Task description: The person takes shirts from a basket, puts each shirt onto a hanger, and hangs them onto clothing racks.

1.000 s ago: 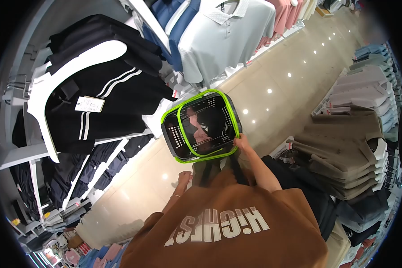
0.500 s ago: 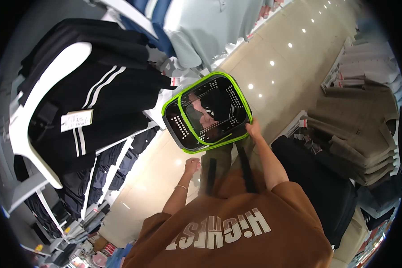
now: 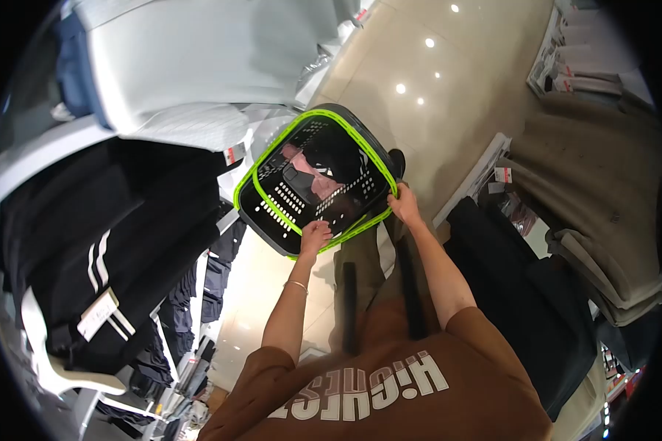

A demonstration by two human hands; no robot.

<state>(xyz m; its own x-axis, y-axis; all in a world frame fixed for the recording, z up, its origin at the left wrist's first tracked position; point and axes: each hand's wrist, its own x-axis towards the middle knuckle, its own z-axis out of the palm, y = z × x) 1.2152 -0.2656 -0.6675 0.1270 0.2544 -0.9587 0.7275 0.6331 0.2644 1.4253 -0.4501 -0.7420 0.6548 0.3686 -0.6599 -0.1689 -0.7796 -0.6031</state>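
A black shopping basket [image 3: 272, 220] with bright green edging hangs in front of my body, tilted. My right hand [image 3: 405, 205] is closed round its rim at the near right corner. My left hand [image 3: 316, 238], with a bracelet on the wrist, is curled closed over the near edge of the basket. Whether those fingers hold anything is hidden. Inside the basket lie a pink item [image 3: 318, 184] and a black item with a small white mark [image 3: 337, 163]; their exact kind does not show.
Black garments with white stripes [image 3: 147, 213] and a paper tag hang at left, beside a white curved frame [image 3: 40, 345]. Light grey clothing [image 3: 191, 59] is at upper left. Brown folded clothes [image 3: 581, 191] and dark clothes [image 3: 507, 294] line the right side of a shiny tiled floor [image 3: 412, 125].
My left hand has risen from beside my leg to the basket's near edge. The basket has shifted left, and the view has moved closer to the racks on the left.
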